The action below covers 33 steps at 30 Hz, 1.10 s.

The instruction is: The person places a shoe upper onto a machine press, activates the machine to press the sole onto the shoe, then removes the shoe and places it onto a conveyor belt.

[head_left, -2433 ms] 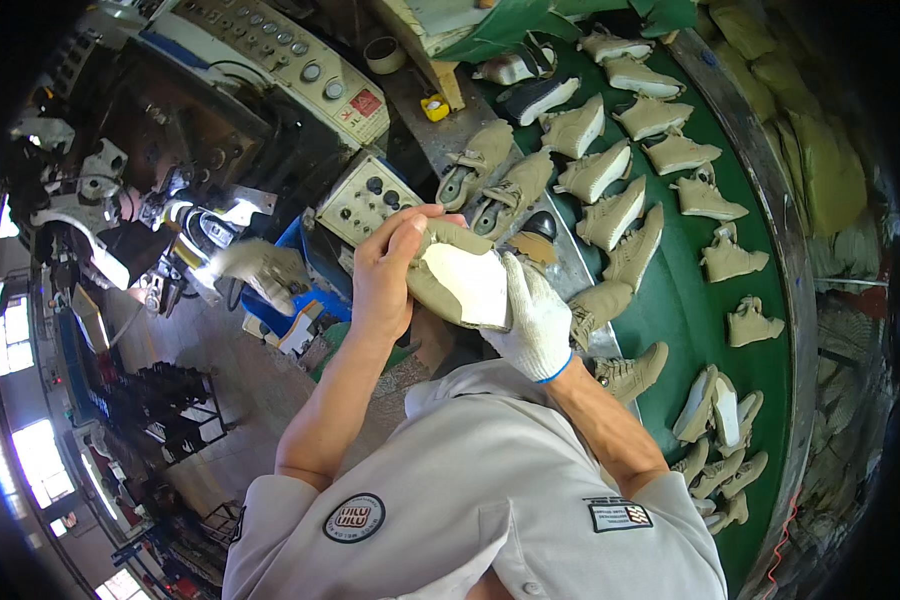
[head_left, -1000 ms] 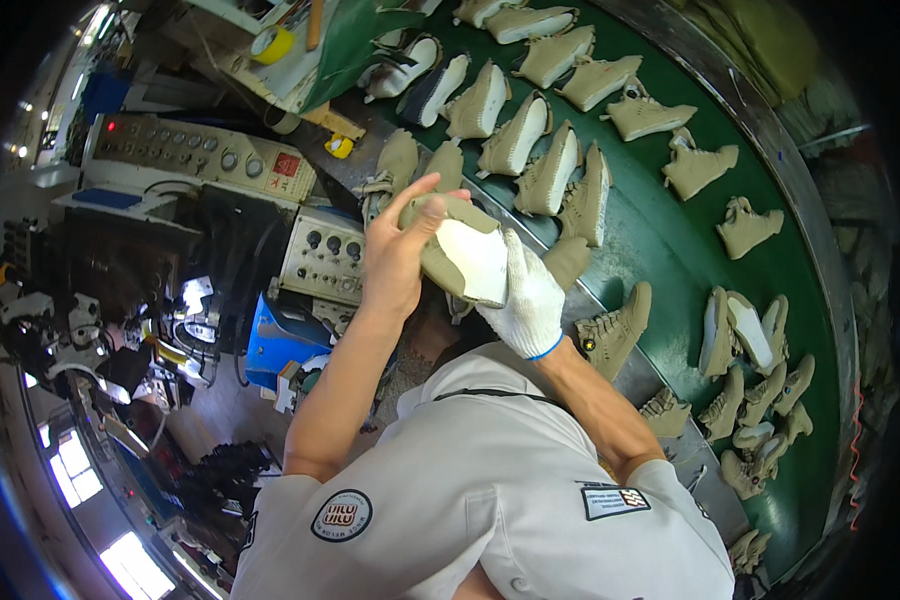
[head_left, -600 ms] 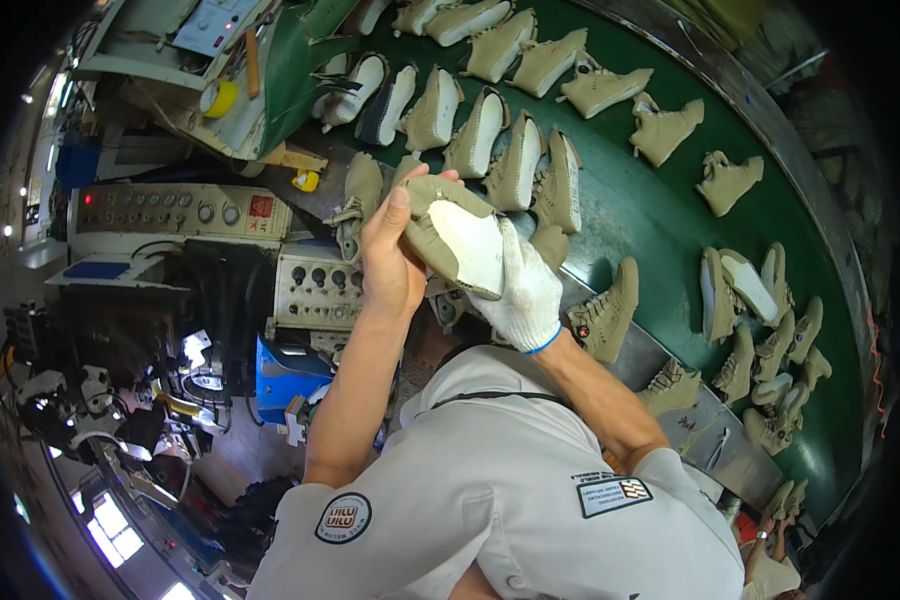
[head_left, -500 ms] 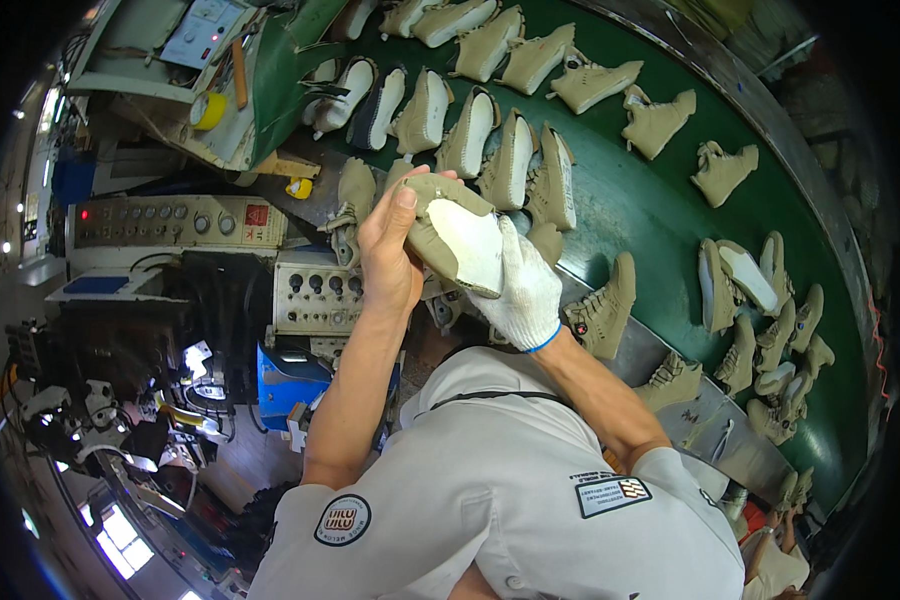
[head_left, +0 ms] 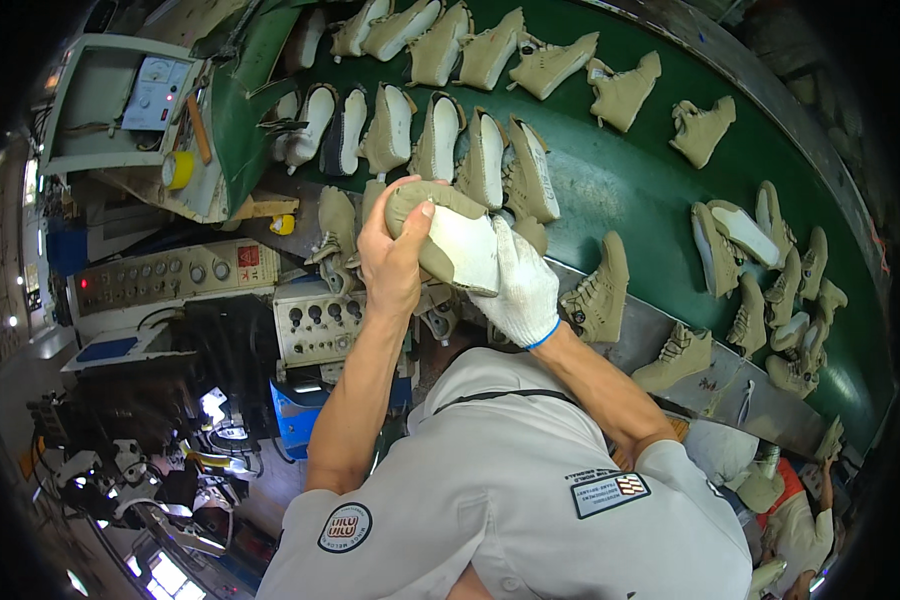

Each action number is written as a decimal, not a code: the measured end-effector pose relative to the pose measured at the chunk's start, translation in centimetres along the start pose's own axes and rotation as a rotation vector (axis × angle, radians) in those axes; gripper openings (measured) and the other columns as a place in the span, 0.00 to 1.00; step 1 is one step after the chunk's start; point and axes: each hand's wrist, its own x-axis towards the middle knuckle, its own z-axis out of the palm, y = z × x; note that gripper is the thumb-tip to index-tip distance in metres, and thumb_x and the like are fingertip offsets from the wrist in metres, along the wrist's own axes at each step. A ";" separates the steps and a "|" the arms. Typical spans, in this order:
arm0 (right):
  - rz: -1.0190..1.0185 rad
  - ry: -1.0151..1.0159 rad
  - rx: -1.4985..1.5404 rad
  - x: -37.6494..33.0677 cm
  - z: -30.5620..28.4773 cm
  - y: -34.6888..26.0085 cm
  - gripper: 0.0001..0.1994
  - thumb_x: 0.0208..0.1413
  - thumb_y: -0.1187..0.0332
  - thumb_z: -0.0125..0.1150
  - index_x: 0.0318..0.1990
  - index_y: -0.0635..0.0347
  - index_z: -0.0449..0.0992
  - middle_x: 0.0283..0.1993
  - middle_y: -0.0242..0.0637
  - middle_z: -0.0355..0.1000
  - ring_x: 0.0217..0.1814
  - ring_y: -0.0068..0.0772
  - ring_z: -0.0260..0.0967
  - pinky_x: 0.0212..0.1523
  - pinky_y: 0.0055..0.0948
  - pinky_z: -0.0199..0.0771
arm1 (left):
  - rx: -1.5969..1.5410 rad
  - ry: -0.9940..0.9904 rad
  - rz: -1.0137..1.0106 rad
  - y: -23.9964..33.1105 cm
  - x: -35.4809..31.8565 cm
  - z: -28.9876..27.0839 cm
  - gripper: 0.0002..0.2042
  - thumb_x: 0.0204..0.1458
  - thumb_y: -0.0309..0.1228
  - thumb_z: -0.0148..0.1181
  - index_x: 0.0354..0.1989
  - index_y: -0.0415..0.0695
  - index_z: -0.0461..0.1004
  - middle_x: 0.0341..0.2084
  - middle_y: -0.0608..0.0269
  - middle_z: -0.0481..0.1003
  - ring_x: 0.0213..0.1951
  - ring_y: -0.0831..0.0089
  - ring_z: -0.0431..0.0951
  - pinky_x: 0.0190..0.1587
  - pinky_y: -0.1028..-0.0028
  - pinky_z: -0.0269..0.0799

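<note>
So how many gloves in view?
1: a white glove on the right hand, holding one end of the tan shoe. The left hand is bare. More could be hidden in the background.

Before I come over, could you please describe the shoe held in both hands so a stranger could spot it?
Find the green table, then the pale shirt below it; between them, the bare left hand and white-gloved right hand hold a tan shoe. Its tan-edged white underside shows plainly. Unlike the shoes on the table, it is held up.
</note>
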 end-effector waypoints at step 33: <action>1.105 0.329 -0.232 10.6 -15.4 51.8 0.48 0.47 0.43 0.72 0.66 0.74 0.65 0.63 0.62 0.70 0.66 0.55 0.69 0.66 0.39 0.68 | 0.244 -0.083 -0.625 -13.1 2.5 -1.5 0.14 0.62 0.27 0.60 0.51 0.30 0.76 0.42 0.46 0.81 0.41 0.60 0.84 0.46 0.68 0.81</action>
